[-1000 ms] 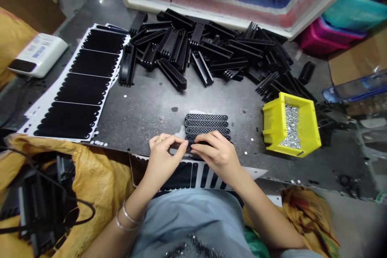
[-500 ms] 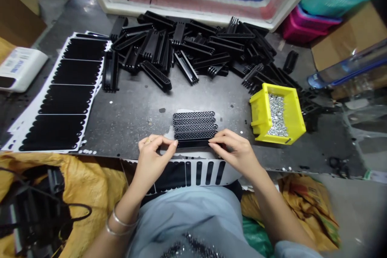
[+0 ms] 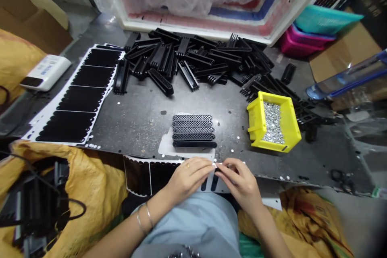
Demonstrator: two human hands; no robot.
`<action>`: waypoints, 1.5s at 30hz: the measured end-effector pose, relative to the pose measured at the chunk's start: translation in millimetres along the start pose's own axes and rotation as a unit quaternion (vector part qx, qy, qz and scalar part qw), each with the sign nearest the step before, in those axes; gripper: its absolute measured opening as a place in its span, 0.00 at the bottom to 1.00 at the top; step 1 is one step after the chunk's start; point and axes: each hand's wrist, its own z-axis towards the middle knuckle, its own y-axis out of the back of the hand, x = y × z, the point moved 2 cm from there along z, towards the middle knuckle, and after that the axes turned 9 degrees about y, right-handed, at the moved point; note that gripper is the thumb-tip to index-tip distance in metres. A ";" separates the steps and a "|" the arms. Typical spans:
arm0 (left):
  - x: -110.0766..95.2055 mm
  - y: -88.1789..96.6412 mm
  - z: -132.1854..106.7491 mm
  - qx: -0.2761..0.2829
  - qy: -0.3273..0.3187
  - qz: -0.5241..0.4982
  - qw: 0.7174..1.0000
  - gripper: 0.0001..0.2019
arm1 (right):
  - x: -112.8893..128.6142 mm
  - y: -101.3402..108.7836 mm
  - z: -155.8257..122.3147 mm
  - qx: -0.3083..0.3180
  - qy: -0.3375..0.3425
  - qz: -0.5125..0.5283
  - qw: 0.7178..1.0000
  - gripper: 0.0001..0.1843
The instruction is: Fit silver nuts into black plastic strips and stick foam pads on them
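We are seeing smooth, glossy plastic on the yellow bin (image 3: 255, 123) and shiny metal in its small pieces (image 3: 273, 123). We are finding four rough-latticed black plastic bars (image 3: 193, 130), a smooth, paper-like sticker sheet (image 3: 160, 175), a wrinkled sack (image 3: 99, 171) and a scuffed, faintly shiny tabletop (image 3: 139, 109).

White sheet (image 3: 209, 184) bearing black strips (image 3: 214, 183); five bars (image 3: 193, 130) parallel.

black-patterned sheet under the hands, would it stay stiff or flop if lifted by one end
The sheet would probably flop rather than stay stiff, as it looks thin and its left end appears curved. It is likely light for its size, given that thinness. Its black face may be slippery, since the left panel seems to catch a reflection.
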 end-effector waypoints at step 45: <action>65.0 86.0 32.7 -0.060 0.400 -0.009 0.914 0.08 | 23.7 -45.1 155.4 0.075 0.137 0.076 0.985 0.08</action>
